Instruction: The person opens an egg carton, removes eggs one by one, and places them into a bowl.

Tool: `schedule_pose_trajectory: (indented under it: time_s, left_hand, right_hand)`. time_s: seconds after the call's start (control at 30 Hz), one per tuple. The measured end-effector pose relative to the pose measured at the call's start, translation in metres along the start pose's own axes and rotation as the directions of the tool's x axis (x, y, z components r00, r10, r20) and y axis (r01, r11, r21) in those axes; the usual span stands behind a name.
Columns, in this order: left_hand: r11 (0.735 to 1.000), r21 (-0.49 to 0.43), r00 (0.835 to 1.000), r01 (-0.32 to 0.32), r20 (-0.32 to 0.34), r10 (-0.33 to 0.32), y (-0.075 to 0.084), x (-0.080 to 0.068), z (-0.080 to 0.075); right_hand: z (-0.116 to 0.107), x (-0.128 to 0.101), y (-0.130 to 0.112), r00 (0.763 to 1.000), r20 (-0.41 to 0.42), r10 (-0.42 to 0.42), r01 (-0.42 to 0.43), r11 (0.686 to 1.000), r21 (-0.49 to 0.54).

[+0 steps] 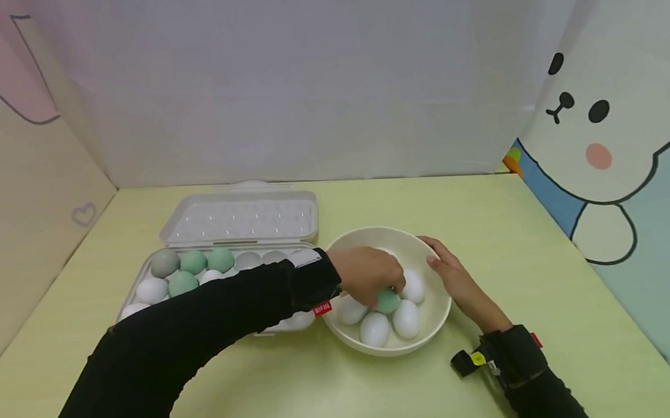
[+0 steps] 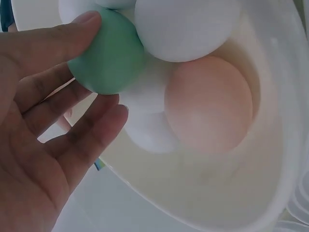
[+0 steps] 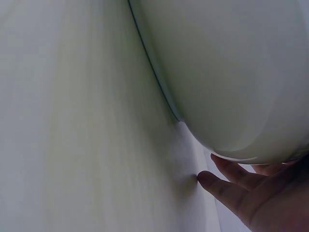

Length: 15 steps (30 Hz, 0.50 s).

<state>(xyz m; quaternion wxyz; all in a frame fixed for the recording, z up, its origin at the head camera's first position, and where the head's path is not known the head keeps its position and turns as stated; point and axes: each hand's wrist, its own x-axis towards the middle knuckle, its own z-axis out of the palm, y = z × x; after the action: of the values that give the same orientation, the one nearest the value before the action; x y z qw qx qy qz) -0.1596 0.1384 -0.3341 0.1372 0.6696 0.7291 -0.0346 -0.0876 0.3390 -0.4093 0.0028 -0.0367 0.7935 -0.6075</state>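
Pale yellow tabletop (image 1: 237,394), set before a white backdrop (image 1: 301,74); flat support for every item below. At the grip: left hand (image 1: 369,273), pinching one green egg (image 1: 387,301) between thumb and fingers, with remaining fingers loosely extended, probably for light pressure on a smooth, rounded shell. Green egg: inside the cream bowl (image 1: 436,306), close against white eggs (image 1: 374,329); lifted clear or resting among them, not possible to tell. Next outward: peach egg (image 2: 210,104), seen in the left wrist view, near the bowl wall, probably held in by the curved sides. Right hand (image 1: 460,286): at the bowl's right rim, with thumb at the edge and fingers along the outside, presumably to steady the bowl during the opposite hand's work. Beyond: egg carton (image 1: 238,220), left of the bowl, lid (image 1: 288,209) folded back for access from above, with assorted eggs (image 1: 165,263) in the cups, partly hidden behind the left sleeve (image 1: 202,324).
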Motion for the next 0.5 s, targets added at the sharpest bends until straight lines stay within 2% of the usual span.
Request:
schedule_pose_trajectory:
  time_s: [0.17,0.37,0.5]
  left_hand:
    - [1.000,-0.011,0.999,-0.008,0.035,0.008,0.003,0.004,-0.002]
    - [0.998,0.057,0.997,-0.015,0.072,0.011,0.009,0.008,-0.002]
    - [0.997,0.080,0.996,0.013,0.090,-0.020,0.011,0.010,0.000]
  right_hand:
    - [0.000,0.000,-0.001,1.000,0.003,-0.007,0.007,1.000,0.011]
    - [0.000,0.000,-0.001,1.000,0.007,-0.006,0.006,1.000,0.023]
    - [0.000,0.000,-0.001,1.000,0.010,-0.011,0.011,1.000,0.021]
